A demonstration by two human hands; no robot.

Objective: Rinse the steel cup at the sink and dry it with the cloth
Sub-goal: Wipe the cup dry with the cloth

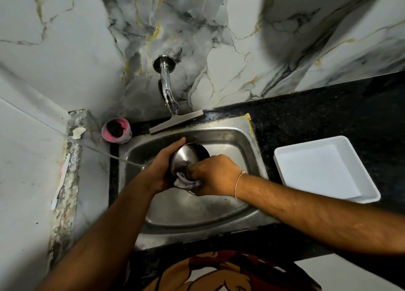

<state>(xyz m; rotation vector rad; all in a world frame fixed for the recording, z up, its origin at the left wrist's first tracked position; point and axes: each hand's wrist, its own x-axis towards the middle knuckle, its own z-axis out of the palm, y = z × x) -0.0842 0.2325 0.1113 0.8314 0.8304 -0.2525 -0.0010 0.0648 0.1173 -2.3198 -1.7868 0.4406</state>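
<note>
Over the steel sink (238, 137) I hold the steel cup (190, 154) tilted, its mouth facing up towards me. My left hand (163, 168) wraps around the cup's left side. My right hand (215, 174) grips a crumpled grey cloth (186, 181) and presses it against the cup's near rim and inside. The cup's lower part is hidden by both hands. No water runs from the chrome tap (167, 89) on the marble wall.
A white rectangular tray (363, 157) sits on the black counter (328, 111) to the right. A pink tub (116, 129) with a dark scrubber stands at the sink's back left corner. A squeegee (177, 121) lies along the back rim. A toothbrush (61, 181) rests on the left ledge.
</note>
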